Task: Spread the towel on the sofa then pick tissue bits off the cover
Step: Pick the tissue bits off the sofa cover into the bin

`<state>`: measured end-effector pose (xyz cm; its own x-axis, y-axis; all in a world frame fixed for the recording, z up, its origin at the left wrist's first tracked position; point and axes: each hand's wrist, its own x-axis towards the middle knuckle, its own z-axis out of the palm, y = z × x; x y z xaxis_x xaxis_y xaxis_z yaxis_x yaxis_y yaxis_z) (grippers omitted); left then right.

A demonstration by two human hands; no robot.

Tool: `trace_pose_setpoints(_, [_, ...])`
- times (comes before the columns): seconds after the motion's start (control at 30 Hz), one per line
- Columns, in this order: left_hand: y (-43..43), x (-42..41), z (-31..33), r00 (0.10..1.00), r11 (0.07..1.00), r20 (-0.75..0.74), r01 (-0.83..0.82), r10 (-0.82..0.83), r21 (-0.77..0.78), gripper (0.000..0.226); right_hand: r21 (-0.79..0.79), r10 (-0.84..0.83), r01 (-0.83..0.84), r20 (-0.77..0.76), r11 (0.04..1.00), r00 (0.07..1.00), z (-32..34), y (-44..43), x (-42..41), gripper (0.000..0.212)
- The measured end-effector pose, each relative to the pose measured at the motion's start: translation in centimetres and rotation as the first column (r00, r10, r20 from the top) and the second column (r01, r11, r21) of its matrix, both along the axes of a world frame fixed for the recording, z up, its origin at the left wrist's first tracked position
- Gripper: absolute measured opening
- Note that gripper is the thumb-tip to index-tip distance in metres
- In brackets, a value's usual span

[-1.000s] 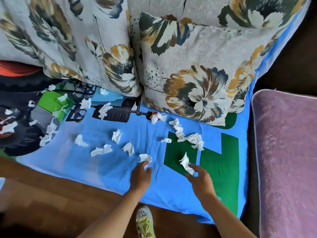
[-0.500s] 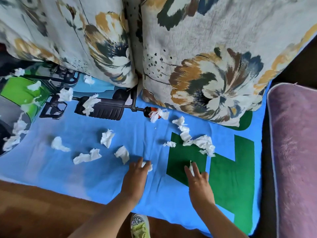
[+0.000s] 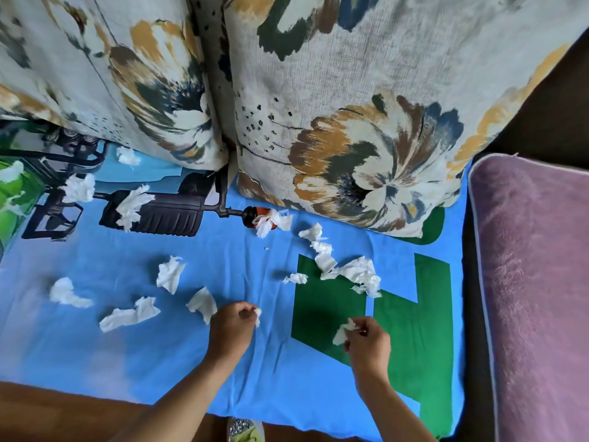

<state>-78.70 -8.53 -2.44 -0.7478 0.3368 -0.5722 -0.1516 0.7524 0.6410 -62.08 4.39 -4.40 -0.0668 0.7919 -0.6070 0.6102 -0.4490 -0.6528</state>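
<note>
The blue printed cover [image 3: 191, 362] fills most of what I see, spread flat over the sofa seat, its front edge hanging over the brown floor [image 3: 47, 413]. Two big floral cushions [image 3: 350, 106] lean along its back edge, and a pink plush towel [image 3: 535, 298] lies along its right edge, so my open room is the middle band of blue between cushions and front edge, wider to the left.

My arms reach in from below, both wrists above the cover. My left hand [image 3: 231, 330] is curled shut, fingertips pinched on a small tissue bit [image 3: 257, 313]. My right hand [image 3: 368, 344] hangs over the green block letter [image 3: 414, 330], thumb and fingers clamped on a larger tissue scrap [image 3: 343, 331] that dangles from them.

Loose tissue bits are scattered across the cover: a crumpled cluster [image 3: 357, 272] just beyond my right hand, a piece [image 3: 202, 304] just beside my left knuckles, more [image 3: 129, 317] further left, and some [image 3: 132, 204] on the dark print near the cushions.
</note>
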Motion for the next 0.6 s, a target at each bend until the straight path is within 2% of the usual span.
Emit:
trace_pose_setpoints(0.07, [0.9,0.4,0.3,0.996,0.997,-0.05,0.07,-0.068,0.03,0.023,0.039,-0.053,0.054,-0.039,0.998,0.998,0.4,1.3,-0.1,0.03])
trace_pose_setpoints(0.13, [2.1,0.7,0.3,0.975,0.981,-0.139,0.185,-0.175,0.065,0.019,0.098,-0.005,0.009,-0.036,0.995,0.999,0.8,2.7,-0.5,0.021])
trace_pose_setpoints(0.17, [2.8,1.0,0.3,0.957,0.967,-0.184,0.242,-0.224,0.08,0.015,0.136,0.041,-0.038,-0.022,0.99,0.999,0.9,3.5,-0.7,0.018])
trace_pose_setpoints(0.23, [4.3,1.2,0.1,0.904,0.936,-0.282,0.349,-0.32,0.056,0.013,0.22,0.163,-0.168,0.044,0.961,0.986,0.9,5.2,-1.2,0.026])
trace_pose_setpoints(0.3, [5.6,1.3,0.0,0.818,0.884,-0.369,0.466,-0.441,-0.024,0.03,0.278,0.303,-0.327,0.128,0.903,0.944,0.8,6.6,-1.5,0.036])
trace_pose_setpoints(0.37, [6.8,1.3,-0.6,0.721,0.809,-0.381,0.564,-0.579,-0.164,0.056,0.317,0.471,-0.521,0.225,0.792,0.853,0.6,7.8,-1.8,0.049])
trace_pose_setpoints(0.43, [7.8,1.1,-0.9,0.666,0.74,-0.324,0.612,-0.672,-0.279,0.07,0.265,0.639,-0.742,0.383,0.615,0.667,0.1,8.6,-2.1,0.069])
trace_pose_setpoints(0.47, [8.1,1.1,-1.0,0.647,0.711,-0.295,0.629,-0.703,-0.314,0.068,0.217,0.692,-0.815,0.44,0.537,0.572,-0.3,8.8,-2.2,0.079])
trace_pose_setpoints(0.53, [8.6,1.3,-1.3,0.618,0.681,-0.291,0.631,-0.731,-0.371,0.052,0.146,0.752,-0.887,0.481,0.437,0.45,-0.8,9.1,-2.3,0.086])
trace_pose_setpoints(0.6, [8.6,1.5,-1.4,0.578,0.66,-0.322,0.621,-0.75,-0.423,0.036,0.177,0.764,-0.901,0.48,0.397,0.431,-1.0,9.2,-2.3,0.072])
